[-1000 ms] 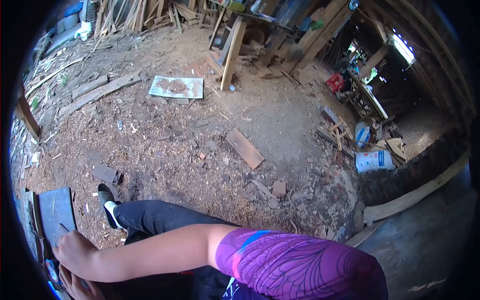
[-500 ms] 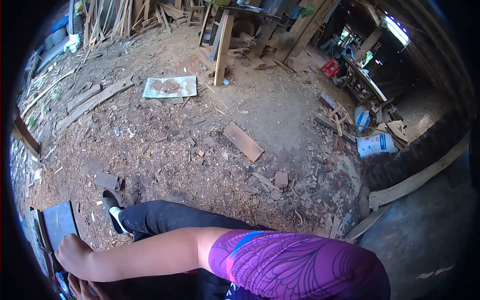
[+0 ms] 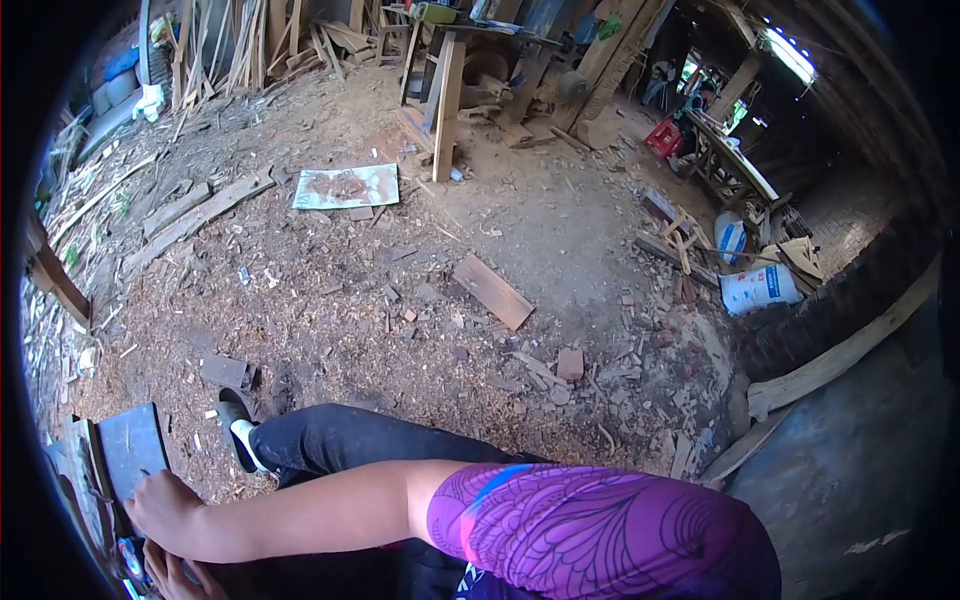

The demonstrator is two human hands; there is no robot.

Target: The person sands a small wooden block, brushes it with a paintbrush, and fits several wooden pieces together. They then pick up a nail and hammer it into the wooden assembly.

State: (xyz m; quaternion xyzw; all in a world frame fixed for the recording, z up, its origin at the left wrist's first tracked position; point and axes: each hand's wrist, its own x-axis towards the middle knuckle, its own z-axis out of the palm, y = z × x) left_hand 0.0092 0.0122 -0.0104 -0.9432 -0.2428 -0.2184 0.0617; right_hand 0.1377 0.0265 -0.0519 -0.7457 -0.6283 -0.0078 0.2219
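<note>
My right hand reaches across to the lower left, its fingers closed. A small dark tip pokes out at the top of the fist; what it belongs to is hidden. Just below, my left hand shows partly, its fingers stretched out and slightly apart. Near the left hand is a small blue and black object, too cut off to name. A dark flat panel lies beyond my right hand, alongside a worn wooden piece at the left edge.
Wood chips cover the dirt floor. A loose board, a brick and a pale printed sheet lie on it. A wooden bench stands at the back, white sacks at the right.
The view has shifted slightly, so the scene sits a little lower and further right. My right hand stays closed, and a dark tip now shows above it.
</note>
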